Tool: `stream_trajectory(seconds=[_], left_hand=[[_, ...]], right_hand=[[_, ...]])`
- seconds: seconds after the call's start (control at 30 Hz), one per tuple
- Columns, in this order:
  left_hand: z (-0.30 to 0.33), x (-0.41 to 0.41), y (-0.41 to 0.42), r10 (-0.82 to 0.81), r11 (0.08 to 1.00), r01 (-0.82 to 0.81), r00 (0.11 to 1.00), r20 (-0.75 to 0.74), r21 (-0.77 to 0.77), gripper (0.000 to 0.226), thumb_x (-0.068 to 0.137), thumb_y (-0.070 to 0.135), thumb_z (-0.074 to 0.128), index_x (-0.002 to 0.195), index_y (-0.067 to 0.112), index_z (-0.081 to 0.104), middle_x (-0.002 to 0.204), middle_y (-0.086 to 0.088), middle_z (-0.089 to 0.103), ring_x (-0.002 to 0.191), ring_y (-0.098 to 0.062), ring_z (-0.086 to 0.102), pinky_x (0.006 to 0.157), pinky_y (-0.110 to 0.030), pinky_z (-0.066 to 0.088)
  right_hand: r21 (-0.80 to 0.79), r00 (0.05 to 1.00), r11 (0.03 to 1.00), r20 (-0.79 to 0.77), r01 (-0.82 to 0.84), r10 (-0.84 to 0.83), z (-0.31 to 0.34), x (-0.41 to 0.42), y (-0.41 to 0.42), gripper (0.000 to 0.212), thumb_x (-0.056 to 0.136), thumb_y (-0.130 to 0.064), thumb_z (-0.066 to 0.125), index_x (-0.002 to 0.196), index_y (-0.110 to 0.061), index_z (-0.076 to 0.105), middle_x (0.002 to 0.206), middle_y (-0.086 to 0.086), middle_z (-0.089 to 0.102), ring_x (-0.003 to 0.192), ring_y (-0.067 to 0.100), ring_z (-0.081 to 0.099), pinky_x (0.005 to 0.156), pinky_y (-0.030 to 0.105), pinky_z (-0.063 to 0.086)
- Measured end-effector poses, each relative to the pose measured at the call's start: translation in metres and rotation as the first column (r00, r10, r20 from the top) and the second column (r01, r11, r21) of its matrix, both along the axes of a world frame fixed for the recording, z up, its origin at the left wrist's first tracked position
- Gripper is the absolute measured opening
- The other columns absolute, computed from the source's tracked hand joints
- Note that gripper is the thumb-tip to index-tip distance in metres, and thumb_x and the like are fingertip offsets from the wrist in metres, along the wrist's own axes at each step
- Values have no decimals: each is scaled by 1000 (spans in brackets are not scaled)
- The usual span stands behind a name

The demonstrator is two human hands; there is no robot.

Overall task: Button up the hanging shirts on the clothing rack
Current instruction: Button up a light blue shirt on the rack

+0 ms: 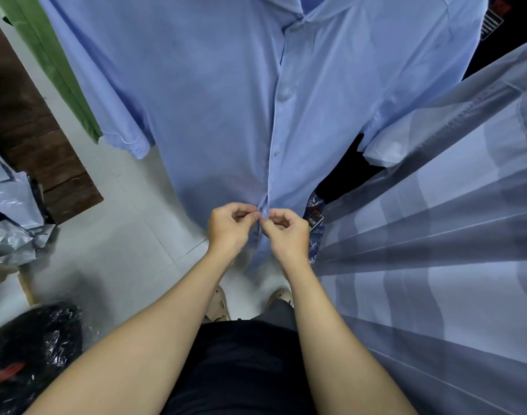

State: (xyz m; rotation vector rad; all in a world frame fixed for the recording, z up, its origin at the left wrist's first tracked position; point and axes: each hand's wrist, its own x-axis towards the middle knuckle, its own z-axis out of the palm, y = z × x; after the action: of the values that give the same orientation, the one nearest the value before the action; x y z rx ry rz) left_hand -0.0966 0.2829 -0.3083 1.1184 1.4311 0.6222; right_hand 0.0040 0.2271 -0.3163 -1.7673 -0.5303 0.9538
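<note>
Left hand (230, 227) pinching the left edge of the placket, right hand (286, 233) pinching the right edge, fingertips almost touching, both low down on the light blue short-sleeved button-up shirt (214, 94). That shirt hangs straight ahead, filling the middle of the view, its front closed above the hands with two buttons (284, 92) showing up the placket. Just beside it on the right hangs a blue-and-white striped shirt (436, 235); at the top left, a green garment (49, 55). Below, pale floor tiles (130, 235), a dark wooden board (31, 124), grey plastic bags (10, 217) at the left edge, and tan shoes (218, 305) beneath the forearms.
</note>
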Motion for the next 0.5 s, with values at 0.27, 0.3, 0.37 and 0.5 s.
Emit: stream_trajectory(seconds=[0.27, 0.3, 0.37, 0.5], left_hand=[[7, -3, -5, 66, 997, -66, 998, 13, 37, 10, 77, 6, 80, 76, 12, 73, 77, -4, 75, 78, -22, 74, 84, -41, 59], [9, -3, -5, 88, 995, -88, 996, 6, 43, 12, 76, 5, 81, 74, 13, 73, 76, -4, 75, 76, -21, 73, 82, -39, 60], [11, -4, -5, 118, 992, -118, 993, 6, 38, 14, 75, 6, 82, 71, 16, 72, 74, -3, 75, 74, -20, 74, 80, -38, 60], [13, -7, -3, 151, 988, -150, 986, 66, -18, 10, 75, 3, 82, 75, 9, 74, 76, -9, 75, 73, -24, 74, 80, -39, 61]], right_hand=[[11, 1000, 1000, 3, 13, -13, 0, -7, -2, 24, 82, -2, 72, 80, -26, 74, 79, -3, 76, 71, 4, 69, 73, 23, 54], [14, 1000, 1000, -15, 13, -13, 0, -7, -2, 25, 81, 0, 71, 84, -24, 76, 81, -1, 77, 73, 6, 70, 74, 24, 55], [23, 999, 1000, -47, 2, -1, 0, -7, -2, 23, 81, 3, 70, 93, -16, 78, 86, 5, 77, 79, 11, 72, 79, 27, 57], [34, 996, 998, -62, -55, 57, 0, -4, -5, 25, 82, 5, 69, 102, -7, 77, 91, 9, 77, 84, 14, 72, 85, 31, 58]])
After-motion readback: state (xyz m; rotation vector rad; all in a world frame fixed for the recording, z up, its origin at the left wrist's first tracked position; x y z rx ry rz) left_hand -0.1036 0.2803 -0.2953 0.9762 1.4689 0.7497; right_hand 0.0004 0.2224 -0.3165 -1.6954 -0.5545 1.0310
